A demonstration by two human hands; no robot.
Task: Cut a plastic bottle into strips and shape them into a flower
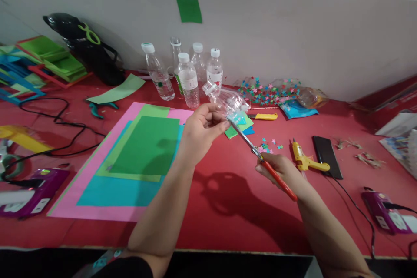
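Observation:
My left hand (203, 132) is closed, thumb and fingertips pinching the near edge of a clear plastic bottle piece (230, 99). The piece lies tilted, its neck toward the upper left, and my fingers cover part of it. In my right hand (280, 169) is a pair of scissors (272, 171) with red handles, fingers wrapped round the grip. The scissor blades point up and left, and their tips reach the plastic beside my left thumb. Whether the blades are apart or together I cannot tell.
Several plastic bottles (189, 80) stand by the wall. Coloured paper sheets (146, 147) lie left. A yellow cutter knife (265, 116), star confetti (265, 93), a yellow glue gun (304, 158) and a phone (327, 156) lie right. Black cables (355, 208) cross the red table (228, 226).

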